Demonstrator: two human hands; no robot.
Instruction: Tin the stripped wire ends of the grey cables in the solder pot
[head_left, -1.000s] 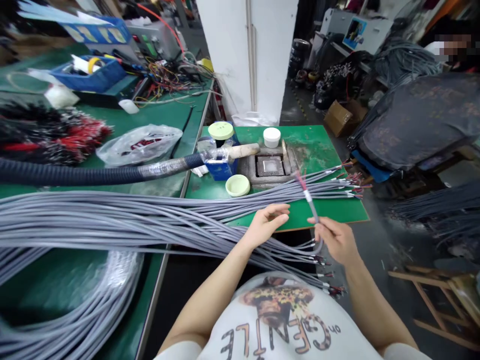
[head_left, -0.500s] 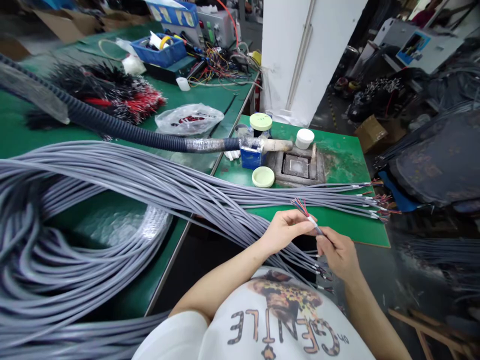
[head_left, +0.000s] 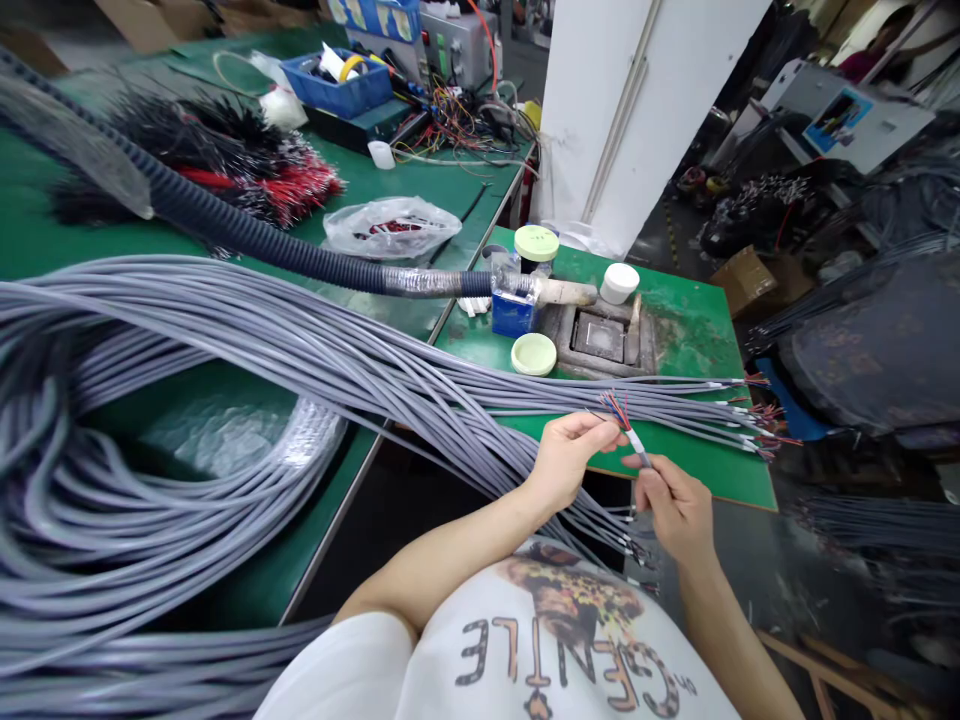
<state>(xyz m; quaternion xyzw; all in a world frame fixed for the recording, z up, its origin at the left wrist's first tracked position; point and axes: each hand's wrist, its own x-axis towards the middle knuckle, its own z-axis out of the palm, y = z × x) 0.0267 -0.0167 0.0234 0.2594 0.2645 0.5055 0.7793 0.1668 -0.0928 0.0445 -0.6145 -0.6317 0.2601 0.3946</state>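
Observation:
My right hand (head_left: 675, 505) pinches a grey cable (head_left: 643, 459) just below its white-wrapped end. Thin red, blue and dark wires (head_left: 616, 408) fan out from that end, pointing up and left. Beside them is my left hand (head_left: 568, 455), thumb and forefinger pressed together on the wires where they leave the white wrap. More grey cables (head_left: 420, 385) run behind both hands, their stripped ends (head_left: 761, 415) lying on the green board at the right. Under my wrists hang further cable ends (head_left: 634, 545).
A solder pot (head_left: 600, 335) sits on the green board (head_left: 694, 330), with a black extraction hose (head_left: 300, 255) reaching over to it. Near it are a pale green lid (head_left: 534, 354), a white tub (head_left: 619, 283) and a blue box (head_left: 513, 312). Coiled cables cover the left table (head_left: 247, 590).
My left fingers have slid off the white wrap, back to the wires above it. The wrap now shows more fully between my hands. The camera view has shifted slightly.

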